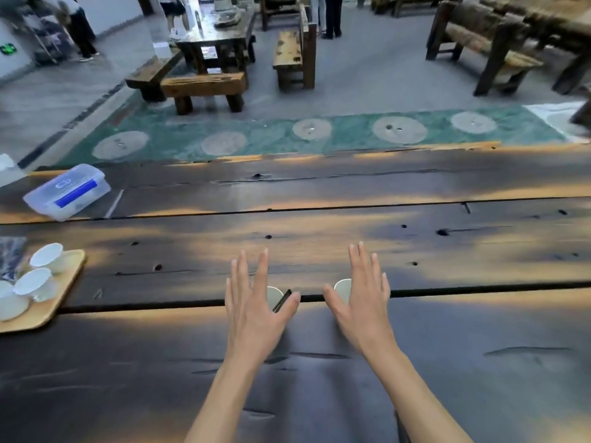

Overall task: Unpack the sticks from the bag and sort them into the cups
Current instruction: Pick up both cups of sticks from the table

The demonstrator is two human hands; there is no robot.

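Observation:
My left hand (256, 302) and my right hand (361, 298) are stretched flat, palms down, over the middle of the dark wooden table (447, 314), fingers spread and holding nothing. Under each hand a pale round cup is partly hidden: the left cup (273, 297) peeks out beside my left thumb, the right cup (342, 288) beside my right thumb. A thin dark stick (282, 301) leans out of the left cup. No bag is clearly in view.
A wooden tray (51, 302) with three white teacups (33, 281) lies at the left edge. A clear plastic box with a blue label (67, 191) sits at the far left. Benches, tables and standing people fill the room beyond the table's far edge.

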